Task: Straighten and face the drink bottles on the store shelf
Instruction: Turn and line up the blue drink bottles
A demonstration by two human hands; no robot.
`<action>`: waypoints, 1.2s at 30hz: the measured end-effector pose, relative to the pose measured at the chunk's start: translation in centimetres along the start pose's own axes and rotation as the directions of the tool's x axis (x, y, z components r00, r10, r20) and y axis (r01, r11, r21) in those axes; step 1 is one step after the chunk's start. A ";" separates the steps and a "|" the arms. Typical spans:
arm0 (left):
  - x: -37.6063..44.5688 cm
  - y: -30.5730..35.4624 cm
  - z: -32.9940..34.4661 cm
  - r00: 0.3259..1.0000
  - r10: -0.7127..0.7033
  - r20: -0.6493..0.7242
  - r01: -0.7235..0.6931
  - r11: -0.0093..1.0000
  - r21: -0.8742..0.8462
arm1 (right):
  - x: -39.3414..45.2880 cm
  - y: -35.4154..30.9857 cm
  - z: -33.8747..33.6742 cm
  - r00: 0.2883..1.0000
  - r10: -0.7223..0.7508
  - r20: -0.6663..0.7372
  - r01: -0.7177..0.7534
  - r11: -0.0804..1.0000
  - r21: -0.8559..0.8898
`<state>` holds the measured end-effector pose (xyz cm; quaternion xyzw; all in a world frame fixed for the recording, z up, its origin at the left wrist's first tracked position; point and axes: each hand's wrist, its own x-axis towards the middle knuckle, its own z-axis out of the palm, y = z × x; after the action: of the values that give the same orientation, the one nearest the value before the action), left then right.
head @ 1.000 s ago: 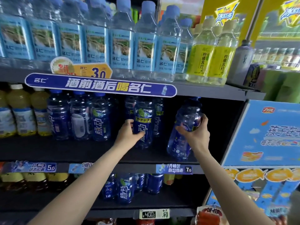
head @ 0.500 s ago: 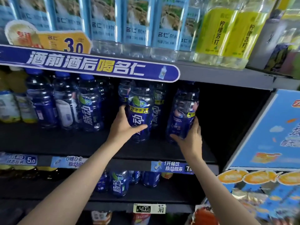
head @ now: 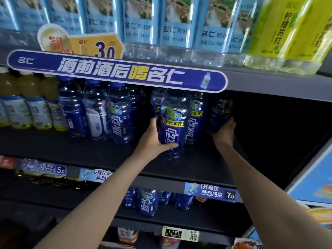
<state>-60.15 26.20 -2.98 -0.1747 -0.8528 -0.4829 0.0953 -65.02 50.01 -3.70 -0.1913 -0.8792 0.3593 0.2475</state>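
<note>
The left hand (head: pixel 152 139) is wrapping around a blue bottle (head: pixel 173 126) near the shelf (head: pixel 89 151) front edge, label facing out, likely turning it square. The right hand (head: pixel 224 129) is cupping another bottle (head: pixel 218 114) deeper toward the right end, probably pulling it forward into line.

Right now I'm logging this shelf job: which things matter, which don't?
In the job:
left hand
front blue bottle
right hand
dark bottle at the back

Just there:
yellow bottles
blue banner
price tag
</note>
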 end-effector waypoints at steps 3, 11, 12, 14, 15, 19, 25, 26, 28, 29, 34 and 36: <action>-0.3 -0.3 -0.8 0.999 0.017 0.036 -0.018 1.000 0.024 | -0.3 0.8 -1.1 1.000 -0.003 -0.007 0.004 0.997 0.083; -0.2 1.8 3.6 0.991 0.105 0.087 -0.101 0.993 -0.055 | -8.7 0.7 -4.7 0.925 -0.144 0.352 -0.070 0.844 0.531; 0.0 2.3 4.4 0.988 0.115 0.107 -0.109 0.992 -0.059 | -9.3 0.8 -4.8 0.930 -0.172 0.325 -0.004 0.880 0.476; 0.3 3.1 5.6 0.977 0.113 0.181 -0.100 0.992 -0.083 | -9.8 1.4 -5.0 0.962 -0.183 0.204 0.119 0.949 0.293; 0.4 3.3 6.0 0.968 0.114 0.223 -0.095 0.991 -0.094 | -9.9 1.7 -5.2 0.977 -0.171 0.130 0.135 0.959 0.250; 1.1 2.6 5.9 0.992 0.104 0.065 -0.102 0.994 -0.024 | -9.9 2.7 -5.5 0.987 -0.150 -0.051 0.158 0.957 0.244; 3.3 3.3 6.6 0.994 -0.033 -0.101 0.043 0.995 0.094 | -6.1 2.3 -5.1 0.998 -0.050 -0.033 0.055 0.984 0.168; 3.7 3.6 7.0 0.994 -0.052 -0.099 0.061 0.994 0.088 | -5.5 2.3 -5.0 0.999 -0.044 -0.022 0.047 0.984 0.174; 4.5 4.0 7.7 0.989 -0.107 -0.099 0.115 0.990 0.080 | -4.7 2.2 -4.6 0.999 -0.039 0.001 0.039 0.981 0.188; 4.9 4.1 8.1 0.985 -0.136 -0.107 0.144 0.987 0.073 | -4.3 2.3 -4.4 0.999 -0.042 0.012 0.039 0.980 0.194; 5.6 3.7 9.2 0.962 -0.227 -0.152 0.240 0.969 0.067 | -2.7 2.3 -3.6 0.995 -0.065 0.080 0.046 0.974 0.222; 5.6 3.4 9.3 0.958 -0.220 -0.184 0.238 0.968 0.079 | -2.4 2.6 -3.3 0.994 -0.072 0.086 0.050 0.969 0.241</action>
<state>-63.96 36.95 -3.26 -0.0268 -0.8789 -0.4605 0.1214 -60.75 52.28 -4.27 -0.1158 -0.8458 0.4632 0.2379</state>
